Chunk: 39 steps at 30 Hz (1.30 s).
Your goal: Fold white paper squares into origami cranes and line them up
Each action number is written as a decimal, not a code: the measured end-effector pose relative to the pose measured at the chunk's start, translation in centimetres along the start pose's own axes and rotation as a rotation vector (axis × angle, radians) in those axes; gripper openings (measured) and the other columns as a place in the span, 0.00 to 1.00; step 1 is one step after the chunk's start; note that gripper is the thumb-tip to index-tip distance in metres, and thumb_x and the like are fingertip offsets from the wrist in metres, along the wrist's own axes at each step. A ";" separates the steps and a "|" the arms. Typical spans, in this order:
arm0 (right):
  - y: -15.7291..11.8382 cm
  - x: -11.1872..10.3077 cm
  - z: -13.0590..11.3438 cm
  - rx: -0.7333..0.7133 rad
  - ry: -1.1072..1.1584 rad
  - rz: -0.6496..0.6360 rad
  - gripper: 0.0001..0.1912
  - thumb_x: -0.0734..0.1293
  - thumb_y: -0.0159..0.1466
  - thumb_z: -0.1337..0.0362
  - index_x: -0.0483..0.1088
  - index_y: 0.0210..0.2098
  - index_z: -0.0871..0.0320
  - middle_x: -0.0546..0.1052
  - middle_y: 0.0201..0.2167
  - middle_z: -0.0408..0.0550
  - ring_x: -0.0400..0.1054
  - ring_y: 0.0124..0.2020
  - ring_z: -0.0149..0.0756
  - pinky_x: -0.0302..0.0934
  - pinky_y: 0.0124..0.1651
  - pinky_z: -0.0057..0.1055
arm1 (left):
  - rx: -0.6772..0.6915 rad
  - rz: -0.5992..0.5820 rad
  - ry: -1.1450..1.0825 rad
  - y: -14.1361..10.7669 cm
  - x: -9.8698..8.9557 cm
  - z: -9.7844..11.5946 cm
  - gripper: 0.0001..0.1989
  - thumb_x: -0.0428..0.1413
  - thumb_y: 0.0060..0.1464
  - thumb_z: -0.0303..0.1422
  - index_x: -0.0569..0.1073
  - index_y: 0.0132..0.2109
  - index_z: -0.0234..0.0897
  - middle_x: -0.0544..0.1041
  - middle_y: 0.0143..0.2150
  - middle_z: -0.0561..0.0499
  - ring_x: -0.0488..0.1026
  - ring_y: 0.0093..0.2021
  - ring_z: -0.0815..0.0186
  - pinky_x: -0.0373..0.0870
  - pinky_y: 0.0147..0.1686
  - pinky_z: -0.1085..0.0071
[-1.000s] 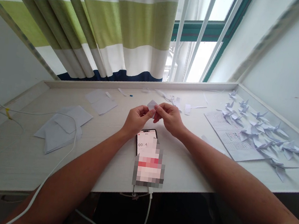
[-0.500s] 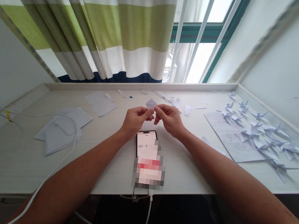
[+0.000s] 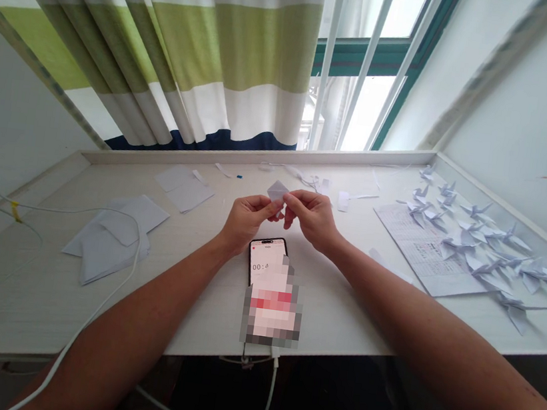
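Between my two hands is a small folded piece of white paper (image 3: 277,191), its pointed top sticking up above the fingers. My left hand (image 3: 247,218) pinches its lower left side between thumb and fingers. From the right, my right hand (image 3: 313,217) grips the paper's right edge with thumb and forefinger. The fingers cover the paper's lower part. Just below the hands a phone (image 3: 266,258) lies face up on the white desk (image 3: 198,316), a timer on its screen and its lower part pixelated.
Several folded paper cranes (image 3: 470,244) stand at the right, some on a written sheet (image 3: 413,250). Loose white sheets (image 3: 118,238) lie at the left, with another stack (image 3: 187,190) behind. A white cable (image 3: 130,280) crosses the left side. Paper scraps (image 3: 343,201) lie behind my hands.
Hardly anything differs. Both hands keep their hold on the folded paper, with only a very slight shift of the fingers and the view.
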State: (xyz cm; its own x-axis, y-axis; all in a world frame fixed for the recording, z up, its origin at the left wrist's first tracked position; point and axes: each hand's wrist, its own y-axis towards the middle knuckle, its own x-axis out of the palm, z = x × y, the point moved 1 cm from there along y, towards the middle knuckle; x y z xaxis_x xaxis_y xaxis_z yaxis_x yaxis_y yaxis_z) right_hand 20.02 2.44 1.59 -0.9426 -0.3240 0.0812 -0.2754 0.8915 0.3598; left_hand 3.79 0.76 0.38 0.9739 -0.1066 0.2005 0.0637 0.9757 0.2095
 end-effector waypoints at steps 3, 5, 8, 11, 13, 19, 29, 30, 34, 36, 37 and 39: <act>0.0 0.0 0.0 0.013 -0.003 0.006 0.24 0.76 0.62 0.42 0.77 0.32 0.58 0.77 0.21 0.42 0.70 0.20 0.30 0.68 0.26 0.31 | 0.028 0.013 0.008 -0.1 0.1 0.2 0.18 0.74 0.48 0.47 0.81 0.30 0.36 0.80 0.28 0.50 0.74 0.30 0.67 0.71 0.38 0.66; 0.0 0.0 -0.1 0.010 0.001 0.004 0.24 0.76 0.61 0.42 0.76 0.33 0.58 0.77 0.21 0.42 0.70 0.20 0.30 0.69 0.26 0.31 | 0.035 0.010 0.027 -0.2 0.1 0.4 0.19 0.74 0.48 0.47 0.80 0.29 0.37 0.80 0.27 0.51 0.73 0.30 0.67 0.71 0.37 0.66; -0.1 0.2 -0.4 -0.009 0.004 0.018 0.24 0.77 0.61 0.42 0.76 0.32 0.58 0.76 0.20 0.41 0.69 0.19 0.30 0.68 0.25 0.31 | 0.037 0.003 0.051 -0.2 0.2 0.7 0.20 0.74 0.47 0.48 0.79 0.28 0.37 0.80 0.27 0.50 0.72 0.29 0.68 0.70 0.36 0.67; -0.2 0.3 -0.7 -0.019 -0.032 0.051 0.24 0.76 0.61 0.41 0.76 0.31 0.57 0.75 0.19 0.41 0.68 0.18 0.30 0.67 0.23 0.32 | 0.033 0.006 0.072 -0.2 0.3 0.8 0.21 0.74 0.47 0.49 0.78 0.28 0.37 0.80 0.27 0.50 0.72 0.29 0.68 0.70 0.36 0.66; -0.2 0.4 -0.8 -0.026 -0.065 0.072 0.24 0.76 0.61 0.41 0.76 0.30 0.57 0.75 0.19 0.41 0.68 0.18 0.31 0.66 0.22 0.32 | 0.025 0.003 0.084 -0.2 0.3 0.7 0.22 0.73 0.47 0.50 0.78 0.29 0.37 0.80 0.28 0.50 0.72 0.29 0.67 0.69 0.35 0.67; 0.1 0.0 -0.5 -0.041 -0.067 0.108 0.24 0.76 0.61 0.42 0.73 0.28 0.56 0.76 0.20 0.42 0.70 0.18 0.31 0.66 0.23 0.31 | -0.006 -0.033 0.069 -0.1 0.5 0.4 0.20 0.73 0.47 0.48 0.83 0.37 0.36 0.83 0.33 0.47 0.75 0.34 0.65 0.71 0.37 0.66; 0.5 -0.6 0.5 -0.016 -0.143 0.116 0.24 0.74 0.63 0.41 0.74 0.36 0.57 0.75 0.23 0.40 0.70 0.19 0.30 0.68 0.24 0.31 | 0.026 -0.002 0.096 0.0 0.2 -0.1 0.18 0.72 0.49 0.45 0.84 0.39 0.35 0.84 0.34 0.46 0.75 0.34 0.65 0.74 0.42 0.63; 0.4 -0.7 0.6 -0.032 -0.165 0.129 0.23 0.75 0.63 0.42 0.75 0.41 0.56 0.76 0.27 0.41 0.70 0.21 0.30 0.69 0.24 0.31 | 0.022 0.009 0.099 0.0 0.2 -0.1 0.18 0.72 0.49 0.44 0.84 0.39 0.36 0.84 0.34 0.46 0.75 0.34 0.64 0.74 0.42 0.63; 0.4 -1.2 0.6 -0.112 -0.310 0.093 0.24 0.74 0.66 0.49 0.72 0.57 0.51 0.77 0.43 0.46 0.75 0.29 0.32 0.74 0.32 0.34 | 0.016 0.039 0.094 0.1 0.1 -0.1 0.16 0.71 0.49 0.43 0.84 0.39 0.36 0.83 0.33 0.47 0.76 0.34 0.64 0.74 0.42 0.63; 0.4 -1.3 0.6 -0.139 -0.389 0.021 0.20 0.71 0.69 0.52 0.75 0.58 0.50 0.77 0.47 0.49 0.76 0.34 0.34 0.75 0.34 0.35 | 0.028 0.030 0.095 0.2 -0.1 0.0 0.16 0.71 0.50 0.43 0.84 0.39 0.36 0.83 0.33 0.48 0.76 0.35 0.64 0.74 0.43 0.64; 0.4 -1.4 0.6 -0.150 -0.419 -0.004 0.19 0.70 0.70 0.53 0.76 0.58 0.50 0.77 0.48 0.50 0.77 0.36 0.35 0.75 0.35 0.35 | 0.034 0.022 0.097 0.2 -0.1 0.0 0.16 0.70 0.51 0.44 0.84 0.39 0.36 0.83 0.33 0.48 0.77 0.35 0.64 0.74 0.43 0.64; 0.4 -1.4 0.6 -0.167 -0.450 -0.028 0.18 0.69 0.71 0.54 0.77 0.57 0.51 0.77 0.49 0.51 0.77 0.39 0.37 0.75 0.35 0.35 | 0.041 0.008 0.107 0.3 -0.3 -0.1 0.16 0.69 0.53 0.46 0.84 0.39 0.36 0.83 0.33 0.48 0.76 0.35 0.65 0.74 0.43 0.65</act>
State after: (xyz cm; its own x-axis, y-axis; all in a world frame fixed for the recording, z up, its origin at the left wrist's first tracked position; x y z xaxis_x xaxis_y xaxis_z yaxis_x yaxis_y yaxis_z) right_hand 21.09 3.46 1.06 -0.9336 -0.1455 -0.3276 -0.3027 0.8094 0.5032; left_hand 3.52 1.12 0.26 0.9922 -0.0758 0.0993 0.0491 0.9676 0.2476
